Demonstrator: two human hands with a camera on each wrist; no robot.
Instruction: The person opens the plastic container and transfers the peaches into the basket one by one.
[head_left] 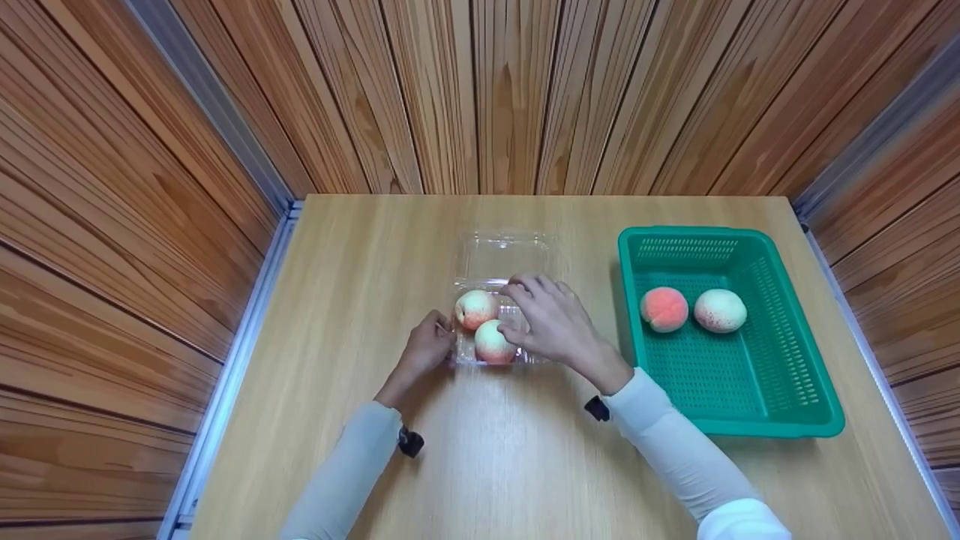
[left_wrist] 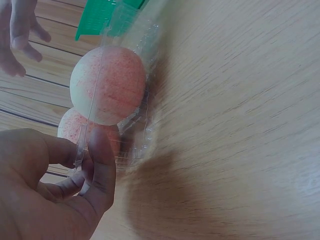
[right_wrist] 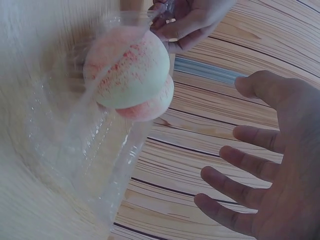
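A clear plastic clamshell box [head_left: 506, 255] lies on the table with its lid folded back. Two peaches sit in its left part: one [head_left: 475, 309] farther back, the other [head_left: 495, 343] nearer the front. My left hand [head_left: 429, 343] pinches the box's left rim between thumb and fingers, as the left wrist view shows with the rim [left_wrist: 81, 145] in its grasp. Above the box's right side hovers my right hand [head_left: 551, 319], fingers spread. The right wrist view shows that hand [right_wrist: 280, 165] holding nothing, apart from the peach [right_wrist: 132, 67].
A green plastic basket [head_left: 750, 429] stands to the right on the wooden table [head_left: 360, 262]. Inside it lie a pinkish peach [head_left: 664, 309] and a paler one [head_left: 720, 310]. Wood-plank walls [head_left: 510, 97] rise behind the table and on both sides.
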